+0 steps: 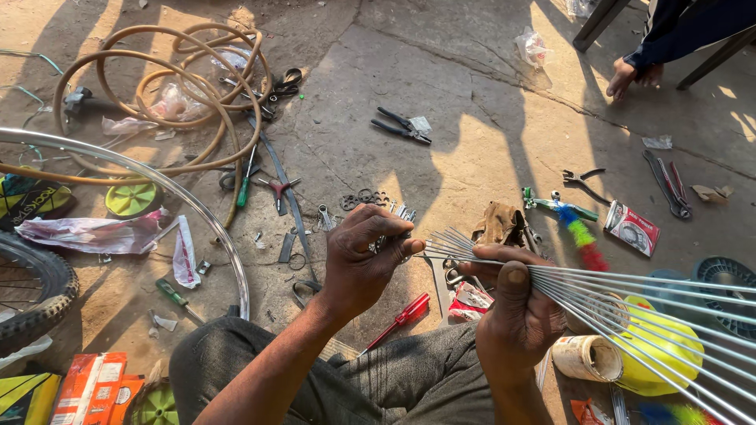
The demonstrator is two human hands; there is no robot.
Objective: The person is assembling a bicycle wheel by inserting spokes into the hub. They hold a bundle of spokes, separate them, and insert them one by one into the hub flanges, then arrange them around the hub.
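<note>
Right hand [516,315] is wrapped tight around a bundle of spokes [630,295], thumb pressed across the top. They fan out to the right, and their ends stick out left of the fist. Left hand [364,256] is right at those ends, fingers curled and pinching at the tips, touching them. Looks like something small and metal sits in that hand too, but I can't make out what.

All this is happening just above the person's knees, over a concrete floor [472,149] that's a total mess. A red screwdriver [398,319] lies right under the hands. A shiny rim [201,216] curves past on the left, with a tyre [35,295] at the left edge and a coiled hose [169,94] further back. Black pliers [402,126] sit well apart up top. On the right there's a yellow plastic piece [661,346] under the spokes, a roll of tape [587,358] just beside it, and a colourful brush [583,236] near the spoke ends. Someone else's hand [630,77] shows at the top right.
</note>
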